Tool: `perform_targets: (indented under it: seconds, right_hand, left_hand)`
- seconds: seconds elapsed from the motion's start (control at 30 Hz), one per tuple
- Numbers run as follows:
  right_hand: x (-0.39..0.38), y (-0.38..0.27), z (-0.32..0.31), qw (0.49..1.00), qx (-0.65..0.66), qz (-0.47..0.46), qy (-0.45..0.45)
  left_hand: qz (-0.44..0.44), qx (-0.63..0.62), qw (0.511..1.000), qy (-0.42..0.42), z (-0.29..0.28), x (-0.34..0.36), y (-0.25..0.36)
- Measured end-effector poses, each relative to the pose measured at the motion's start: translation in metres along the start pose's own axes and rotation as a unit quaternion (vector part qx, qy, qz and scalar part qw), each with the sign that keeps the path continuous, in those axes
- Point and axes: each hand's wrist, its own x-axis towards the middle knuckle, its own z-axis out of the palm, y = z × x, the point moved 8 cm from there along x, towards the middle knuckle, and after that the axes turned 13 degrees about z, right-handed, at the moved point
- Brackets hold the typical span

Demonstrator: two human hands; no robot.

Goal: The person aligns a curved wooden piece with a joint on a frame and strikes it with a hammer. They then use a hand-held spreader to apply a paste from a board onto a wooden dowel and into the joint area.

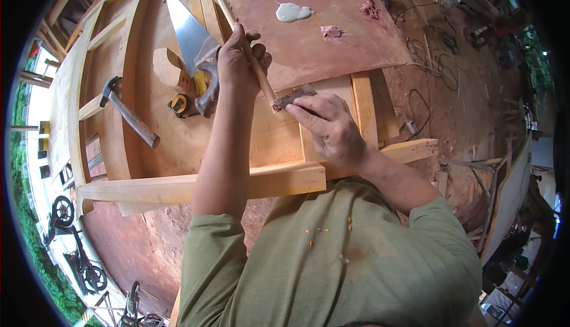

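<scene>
My left hand (242, 59) is closed around a slim wooden stick (221, 1) that slants down toward me. My right hand (326, 126) grips a dark flat scraper (301, 92) against the stick's lower end, where pink paste (276, 107) is smeared. Beside my left hand lie a handsaw (185, 30), a yellow-and-black tape measure (180, 106) and a carved wood block (169, 65). A reddish board (261, 24) beyond them bears a white blob (291, 12) and two pink lumps (331, 32).
A hammer (132, 114) lies left on the plywood among wooden frame beams (267, 181). Cords (432, 68) and scraps lie on the dusty floor (457, 107) at right. Motorcycles (68, 238) stand at the lower left.
</scene>
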Motion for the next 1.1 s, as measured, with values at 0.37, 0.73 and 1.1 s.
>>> perform_targets:
  seconds: [0.37,0.73,1.1]
  right_hand:
    - [0.015,0.006,-0.019,0.999,-0.008,0.029,-0.025]
    - [0.009,-0.015,-0.01,0.994,-0.069,-0.008,-0.086]
    - [-0.005,0.032,-0.025,0.924,0.268,0.262,-0.072]
  left_hand:
    - [0.019,0.066,0.998,0.004,-0.004,0.003,0.002]
    - [0.03,0.044,0.998,-0.022,0.002,0.002,0.004]
    - [0.062,0.017,0.997,-0.047,0.013,-0.003,0.016]
